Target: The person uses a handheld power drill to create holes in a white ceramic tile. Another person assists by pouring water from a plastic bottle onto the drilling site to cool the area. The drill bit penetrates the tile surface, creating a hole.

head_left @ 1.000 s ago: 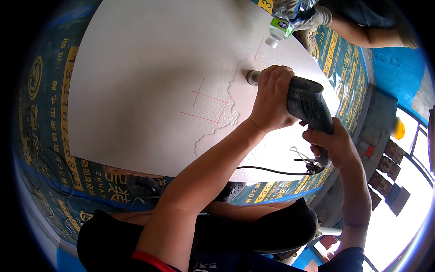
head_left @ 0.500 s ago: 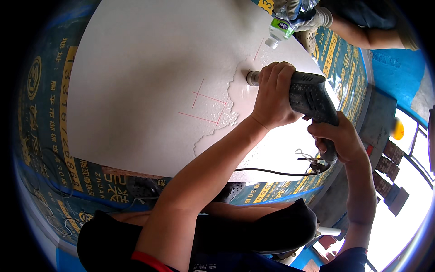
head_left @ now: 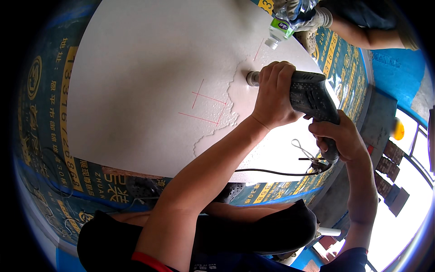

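Note:
A dark, speckled power drill [head_left: 312, 93] lies across the right part of a large pale slab [head_left: 136, 68]. My left hand [head_left: 275, 97] is wrapped round its front end, behind the bit. My right hand [head_left: 342, 136] grips the rear handle. The round hole-saw bit [head_left: 253, 78] touches the slab inside a puddle of water [head_left: 244, 95]. Thin red lines [head_left: 209, 96] are drawn on the slab left of the puddle. Above the drill, a co-worker's gloved hands [head_left: 312, 18] hold a clear plastic bottle [head_left: 281, 31] with a green label, its neck tilted toward the slab.
A black power cord [head_left: 276, 172] runs from the drill's handle across the slab's near edge. Printed green protective sheeting [head_left: 50, 131] covers the floor around the slab. Stacks of brown blocks [head_left: 387, 167] stand at the right. My bent knee [head_left: 290, 226] is close to the near edge.
Both hands and the drill stay almost in place. The thin looped tie on the cord by the handle has swung upward slightly.

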Motion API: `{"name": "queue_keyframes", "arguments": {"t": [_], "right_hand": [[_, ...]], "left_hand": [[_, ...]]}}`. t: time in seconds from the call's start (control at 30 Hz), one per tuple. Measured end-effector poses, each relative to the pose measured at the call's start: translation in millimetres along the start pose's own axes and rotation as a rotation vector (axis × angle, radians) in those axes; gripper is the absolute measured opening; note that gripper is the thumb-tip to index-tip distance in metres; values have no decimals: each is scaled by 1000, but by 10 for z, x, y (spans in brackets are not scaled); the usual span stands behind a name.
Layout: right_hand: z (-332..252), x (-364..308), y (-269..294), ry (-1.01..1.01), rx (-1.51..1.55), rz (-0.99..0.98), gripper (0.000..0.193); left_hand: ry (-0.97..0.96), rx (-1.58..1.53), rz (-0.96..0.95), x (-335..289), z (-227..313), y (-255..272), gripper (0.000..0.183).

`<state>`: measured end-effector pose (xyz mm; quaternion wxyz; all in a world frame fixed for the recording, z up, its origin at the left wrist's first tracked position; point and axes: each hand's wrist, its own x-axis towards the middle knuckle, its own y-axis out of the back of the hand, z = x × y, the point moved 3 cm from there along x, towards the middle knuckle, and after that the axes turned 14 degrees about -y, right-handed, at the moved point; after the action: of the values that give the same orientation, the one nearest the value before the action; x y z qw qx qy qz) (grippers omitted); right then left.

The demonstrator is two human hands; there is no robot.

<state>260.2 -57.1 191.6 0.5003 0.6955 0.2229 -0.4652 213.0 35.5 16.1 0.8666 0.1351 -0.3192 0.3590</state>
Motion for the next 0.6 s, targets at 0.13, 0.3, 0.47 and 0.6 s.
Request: {"name": "queue_keyframes", "arguments": {"t": [0.13, 0.3, 0.47, 0.6], "right_hand": [[3, 2, 7, -1, -3, -3, 33], [7, 11, 8, -6, -18, 5, 31], [-33, -17, -8, -4, -24, 23, 30], [-44, -23, -15, -11, -11, 21, 32]], "left_hand": [[3, -8, 8, 4, 6, -2, 96], [0, -8, 9, 2, 1, 1, 97], [-3, -9, 21, 3, 0, 8, 97], [1, -13, 30, 5, 2, 13, 97]]}}
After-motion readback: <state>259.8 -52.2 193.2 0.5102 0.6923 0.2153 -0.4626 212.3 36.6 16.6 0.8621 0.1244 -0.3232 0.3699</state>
